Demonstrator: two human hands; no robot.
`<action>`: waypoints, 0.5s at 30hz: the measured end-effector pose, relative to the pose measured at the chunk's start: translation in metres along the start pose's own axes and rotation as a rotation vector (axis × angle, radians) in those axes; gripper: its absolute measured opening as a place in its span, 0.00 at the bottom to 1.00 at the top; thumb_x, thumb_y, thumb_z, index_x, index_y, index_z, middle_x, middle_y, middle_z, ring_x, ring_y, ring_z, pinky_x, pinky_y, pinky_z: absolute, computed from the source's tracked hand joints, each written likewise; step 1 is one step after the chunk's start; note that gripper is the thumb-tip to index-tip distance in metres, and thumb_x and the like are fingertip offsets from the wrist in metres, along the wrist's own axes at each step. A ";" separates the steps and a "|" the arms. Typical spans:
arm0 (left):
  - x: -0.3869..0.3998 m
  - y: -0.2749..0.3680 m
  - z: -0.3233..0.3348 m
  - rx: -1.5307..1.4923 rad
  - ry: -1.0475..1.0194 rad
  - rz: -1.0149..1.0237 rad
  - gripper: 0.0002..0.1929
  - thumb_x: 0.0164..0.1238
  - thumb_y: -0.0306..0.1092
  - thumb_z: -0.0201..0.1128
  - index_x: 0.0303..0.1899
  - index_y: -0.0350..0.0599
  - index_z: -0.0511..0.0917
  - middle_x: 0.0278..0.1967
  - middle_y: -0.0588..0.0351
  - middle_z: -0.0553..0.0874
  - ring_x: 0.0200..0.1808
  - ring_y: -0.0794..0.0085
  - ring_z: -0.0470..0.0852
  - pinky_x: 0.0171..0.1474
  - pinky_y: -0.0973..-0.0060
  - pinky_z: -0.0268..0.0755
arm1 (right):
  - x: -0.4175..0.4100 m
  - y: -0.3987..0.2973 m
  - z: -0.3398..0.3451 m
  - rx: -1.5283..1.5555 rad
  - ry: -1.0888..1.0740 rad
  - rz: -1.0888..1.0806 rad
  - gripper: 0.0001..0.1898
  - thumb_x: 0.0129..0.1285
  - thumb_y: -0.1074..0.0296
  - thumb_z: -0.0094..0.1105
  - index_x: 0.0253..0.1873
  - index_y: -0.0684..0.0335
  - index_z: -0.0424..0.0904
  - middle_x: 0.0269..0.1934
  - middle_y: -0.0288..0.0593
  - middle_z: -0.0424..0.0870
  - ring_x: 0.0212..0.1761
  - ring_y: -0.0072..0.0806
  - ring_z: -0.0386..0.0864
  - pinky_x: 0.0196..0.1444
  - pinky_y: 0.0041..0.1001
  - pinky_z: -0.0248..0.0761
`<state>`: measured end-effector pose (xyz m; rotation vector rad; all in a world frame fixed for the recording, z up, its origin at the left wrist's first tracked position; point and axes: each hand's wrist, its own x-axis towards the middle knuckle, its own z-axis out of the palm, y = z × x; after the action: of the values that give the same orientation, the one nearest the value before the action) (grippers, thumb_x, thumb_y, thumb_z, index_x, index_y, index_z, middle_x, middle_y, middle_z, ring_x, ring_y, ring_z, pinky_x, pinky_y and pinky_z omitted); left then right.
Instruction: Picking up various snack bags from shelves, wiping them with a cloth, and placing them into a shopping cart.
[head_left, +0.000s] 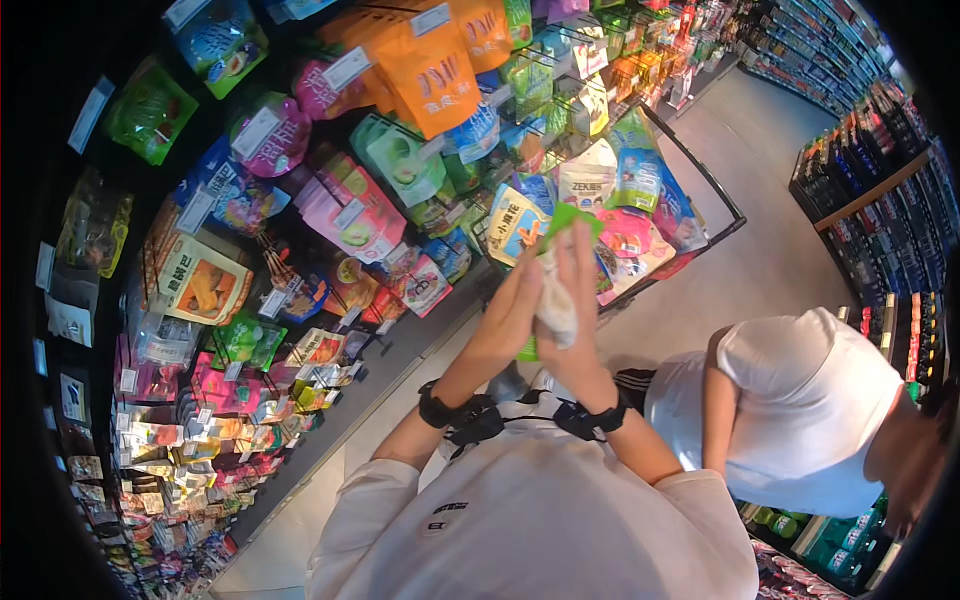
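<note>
My left hand (502, 307) and my right hand (577, 322) are raised in front of my chest, one on each side of a green and white snack pouch (557, 300). The pouch is held between the two palms, its green top above the fingers and a green edge below. Just beyond the hands stands a shopping cart (731, 225) with snack bags inside: a cream bag with twisted snacks (516, 223), a white pouch (589, 176), a blue and green pouch (639, 180) and a pink bag (624, 234). Black straps circle both wrists.
Hanging snack bags fill the shelf rack on the left, among them orange pouches (435, 82), pink bags (360, 214) and a cream bag (202, 281). A person in a white shirt (810, 412) is close on the right. Behind them are shelves of bottles (847, 540).
</note>
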<state>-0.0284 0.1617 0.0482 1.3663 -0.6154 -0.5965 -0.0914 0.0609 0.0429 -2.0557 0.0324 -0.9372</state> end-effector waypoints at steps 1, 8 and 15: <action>0.004 0.008 0.006 -0.063 0.103 -0.028 0.28 0.85 0.49 0.40 0.72 0.36 0.60 0.67 0.49 0.73 0.68 0.70 0.70 0.70 0.73 0.60 | -0.005 0.004 0.001 0.004 -0.070 -0.034 0.40 0.52 0.79 0.56 0.75 0.65 0.61 0.78 0.61 0.50 0.80 0.60 0.46 0.78 0.49 0.43; 0.005 0.025 -0.005 -0.266 0.444 0.043 0.24 0.83 0.48 0.47 0.67 0.40 0.66 0.60 0.51 0.77 0.61 0.70 0.77 0.60 0.72 0.72 | -0.015 0.042 0.025 0.322 -0.214 0.056 0.36 0.61 0.77 0.54 0.76 0.67 0.57 0.78 0.60 0.50 0.80 0.53 0.50 0.78 0.41 0.45; 0.019 0.037 -0.041 -0.357 0.523 -0.066 0.25 0.81 0.51 0.50 0.63 0.38 0.71 0.56 0.52 0.80 0.54 0.73 0.81 0.54 0.74 0.76 | -0.003 0.032 0.028 1.192 -0.083 0.933 0.26 0.74 0.62 0.58 0.72 0.61 0.63 0.62 0.36 0.75 0.62 0.23 0.74 0.63 0.25 0.69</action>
<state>0.0156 0.1811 0.0815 1.1409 -0.0358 -0.3550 -0.0669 0.0612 0.0085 -0.7731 0.2857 -0.1398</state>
